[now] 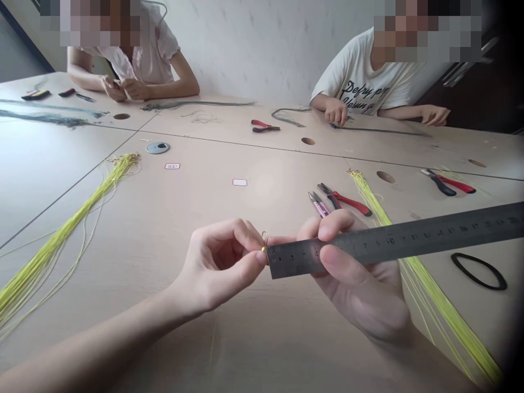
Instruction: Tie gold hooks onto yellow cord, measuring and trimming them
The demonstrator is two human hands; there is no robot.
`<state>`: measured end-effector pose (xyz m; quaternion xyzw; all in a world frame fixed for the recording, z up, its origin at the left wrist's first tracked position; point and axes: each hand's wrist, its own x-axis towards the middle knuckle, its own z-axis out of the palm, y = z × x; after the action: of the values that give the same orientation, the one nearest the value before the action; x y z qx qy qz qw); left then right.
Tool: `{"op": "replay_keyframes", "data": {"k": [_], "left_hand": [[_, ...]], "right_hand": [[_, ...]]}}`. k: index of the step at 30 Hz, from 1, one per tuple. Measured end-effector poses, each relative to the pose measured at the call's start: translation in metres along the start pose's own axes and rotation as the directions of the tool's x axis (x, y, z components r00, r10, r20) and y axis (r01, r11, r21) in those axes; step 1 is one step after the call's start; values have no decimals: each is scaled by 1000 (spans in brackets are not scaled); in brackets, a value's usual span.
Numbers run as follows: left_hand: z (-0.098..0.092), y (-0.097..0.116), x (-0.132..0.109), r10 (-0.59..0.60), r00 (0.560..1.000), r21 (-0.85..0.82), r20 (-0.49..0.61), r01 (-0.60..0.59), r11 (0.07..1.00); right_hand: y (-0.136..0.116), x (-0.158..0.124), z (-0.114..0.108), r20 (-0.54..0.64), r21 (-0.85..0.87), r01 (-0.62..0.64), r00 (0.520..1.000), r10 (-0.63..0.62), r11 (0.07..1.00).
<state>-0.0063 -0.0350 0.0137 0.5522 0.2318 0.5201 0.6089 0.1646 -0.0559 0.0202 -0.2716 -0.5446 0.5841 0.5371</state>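
Observation:
My left hand point(221, 265) is closed in a pinch on a small wire loop point(265, 237) with a bright yellow bit at its base. The steel ruler point(426, 234) is gripped between the thumb and fingers of my right hand point(360, 295). Its short end meets the left fingertips right beside the loop, and its far end slopes up to the right edge. What hangs below the pinch is mostly hidden; a faint yellow strand point(213, 344) shows lower down.
Yellow cord bundles lie left point(77, 218) and right point(442, 305). Beyond my right hand are red-black pliers point(352, 203) and pink-handled snips point(318, 204); a black oval ring point(478, 271) lies right. Two people sit across the table, with dark cords point(200, 103) and tools before them.

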Motion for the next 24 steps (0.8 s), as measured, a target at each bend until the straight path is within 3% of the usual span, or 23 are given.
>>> {"op": "replay_keyframes", "data": {"k": [11,24], "left_hand": [[0,2,-3,81,996,65,46,-84,994],[2,2,-5,29,998,40,47,-31,999]], "right_hand": [[-1,-1,4,0,33,25,1000,-25,999],[-2,-3,2,52,-2,3,999,-3,1000]]}}
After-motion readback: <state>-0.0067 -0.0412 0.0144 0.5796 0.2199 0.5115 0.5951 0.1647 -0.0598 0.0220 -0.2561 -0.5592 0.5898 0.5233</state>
